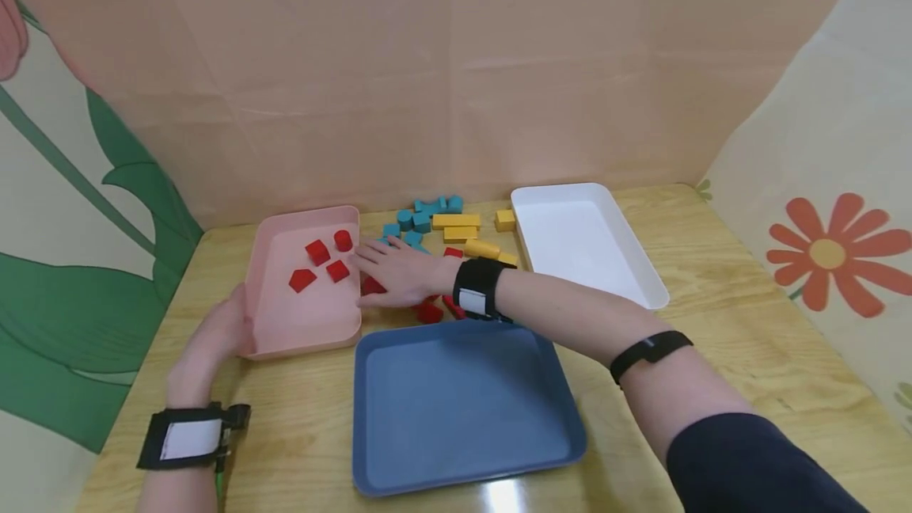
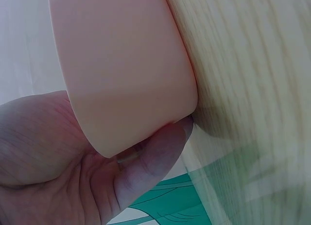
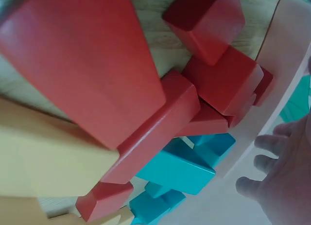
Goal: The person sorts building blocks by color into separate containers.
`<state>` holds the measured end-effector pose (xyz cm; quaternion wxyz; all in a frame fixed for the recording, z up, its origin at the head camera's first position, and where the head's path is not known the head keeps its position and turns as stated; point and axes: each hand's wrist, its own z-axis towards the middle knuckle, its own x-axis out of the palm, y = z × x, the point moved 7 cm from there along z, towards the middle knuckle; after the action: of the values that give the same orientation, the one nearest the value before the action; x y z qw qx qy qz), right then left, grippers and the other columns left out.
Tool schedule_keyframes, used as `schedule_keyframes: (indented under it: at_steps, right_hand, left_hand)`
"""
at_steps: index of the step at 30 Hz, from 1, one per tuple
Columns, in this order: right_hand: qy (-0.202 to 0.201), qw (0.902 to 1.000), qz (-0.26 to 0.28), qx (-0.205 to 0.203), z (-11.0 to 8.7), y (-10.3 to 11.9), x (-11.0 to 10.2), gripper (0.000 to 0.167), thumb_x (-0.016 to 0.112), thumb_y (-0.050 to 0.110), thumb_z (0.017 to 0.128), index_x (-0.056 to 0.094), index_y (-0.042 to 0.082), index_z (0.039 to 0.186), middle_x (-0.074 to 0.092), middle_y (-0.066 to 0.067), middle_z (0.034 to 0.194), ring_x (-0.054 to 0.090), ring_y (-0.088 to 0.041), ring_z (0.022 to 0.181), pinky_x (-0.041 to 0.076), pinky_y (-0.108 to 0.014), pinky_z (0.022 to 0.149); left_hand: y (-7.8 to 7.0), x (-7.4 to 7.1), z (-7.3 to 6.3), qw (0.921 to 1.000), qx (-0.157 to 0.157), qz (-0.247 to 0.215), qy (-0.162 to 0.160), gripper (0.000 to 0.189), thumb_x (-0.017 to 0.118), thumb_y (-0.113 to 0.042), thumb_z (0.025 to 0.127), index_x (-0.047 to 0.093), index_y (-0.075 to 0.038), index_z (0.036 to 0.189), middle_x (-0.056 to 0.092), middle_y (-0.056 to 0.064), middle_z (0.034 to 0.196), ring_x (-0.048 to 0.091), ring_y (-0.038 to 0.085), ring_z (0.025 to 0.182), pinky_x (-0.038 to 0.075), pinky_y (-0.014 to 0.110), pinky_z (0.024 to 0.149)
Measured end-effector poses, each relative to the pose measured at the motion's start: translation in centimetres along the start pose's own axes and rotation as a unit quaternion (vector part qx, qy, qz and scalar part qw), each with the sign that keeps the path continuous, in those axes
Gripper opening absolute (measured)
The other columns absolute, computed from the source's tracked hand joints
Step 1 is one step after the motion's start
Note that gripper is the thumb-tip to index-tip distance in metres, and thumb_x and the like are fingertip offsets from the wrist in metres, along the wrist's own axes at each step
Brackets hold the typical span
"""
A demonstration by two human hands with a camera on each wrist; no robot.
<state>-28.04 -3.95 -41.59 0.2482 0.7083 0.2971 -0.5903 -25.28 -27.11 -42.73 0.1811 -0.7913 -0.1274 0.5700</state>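
A pink tray (image 1: 306, 319) lies at the left of the table with several red blocks (image 1: 302, 280) inside it. My left hand (image 1: 222, 324) holds the near left corner of this tray; in the left wrist view its fingers bend around the tray's wall (image 2: 126, 79). With spread fingers, my right hand (image 1: 402, 271) reaches over the loose blocks to the tray's right rim and holds nothing. Under and beside it lie more red blocks (image 1: 430, 312), partly hidden by the hand. The right wrist view shows red blocks (image 3: 226, 81) crowded against the pink wall (image 3: 284, 45).
Teal blocks (image 1: 422, 222) and yellow blocks (image 1: 456, 221) are grouped at the back middle of the table. A white tray (image 1: 584, 236) stands to their right. Nearer me is a blue tray (image 1: 466, 410), just below the right forearm.
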Motion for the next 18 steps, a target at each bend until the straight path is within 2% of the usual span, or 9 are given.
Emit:
schedule_keyframes:
  at_steps: [4, 7, 13, 18]
  right_hand:
    - [0.002, 1.0000, -0.010, -0.002, -0.58, -0.09, 0.07, 0.090, 0.029, 0.072, 0.077, 0.014, 0.014, 0.143, 0.014, -0.005, 0.146, 0.004, -0.024, 0.133, 0.009, -0.048, 0.103]
    - [0.007, 0.9998, -0.017, 0.002, -0.85, -0.12, 0.13, 0.087, 0.037, 0.068, 0.078, 0.020, 0.011, 0.142, 0.019, -0.007, 0.145, 0.008, -0.024, 0.133, 0.012, -0.047, 0.103]
    - [0.030, 0.9990, -0.032, -0.007, -0.98, 0.11, 0.32, 0.079, 0.053, 0.057, 0.078, 0.031, 0.009, 0.137, 0.031, -0.009, 0.139, 0.023, -0.025, 0.128, 0.018, -0.044, 0.102]
    - [0.040, 0.9989, -0.020, -0.014, -0.43, 0.32, 0.45, 0.072, 0.056, 0.056, 0.076, 0.040, 0.010, 0.130, 0.043, -0.005, 0.128, 0.035, -0.021, 0.116, 0.022, -0.041, 0.101]
  left_hand:
    - [-0.05, 0.05, -0.01, 1.0000, -0.001, 0.003, 0.001, 0.071, 0.054, 0.009, 0.075, 0.014, 0.008, 0.133, 0.042, 0.029, 0.110, 0.045, 0.035, 0.085, 0.041, 0.033, 0.059]
    - [-0.10, 0.06, -0.05, 1.0000, 0.001, 0.004, 0.002, 0.071, 0.053, 0.008, 0.076, 0.012, 0.009, 0.134, 0.040, 0.030, 0.113, 0.044, 0.035, 0.086, 0.041, 0.034, 0.060]
    - [-0.01, 0.23, -0.20, 1.0000, -0.004, 0.001, 0.007, 0.071, 0.052, 0.007, 0.078, 0.010, 0.009, 0.135, 0.039, 0.029, 0.114, 0.044, 0.036, 0.087, 0.041, 0.033, 0.060]
    - [-0.15, 0.19, -0.21, 1.0000, -0.002, -0.003, 0.003, 0.072, 0.053, 0.009, 0.076, 0.011, 0.008, 0.135, 0.040, 0.029, 0.113, 0.044, 0.036, 0.086, 0.040, 0.033, 0.061]
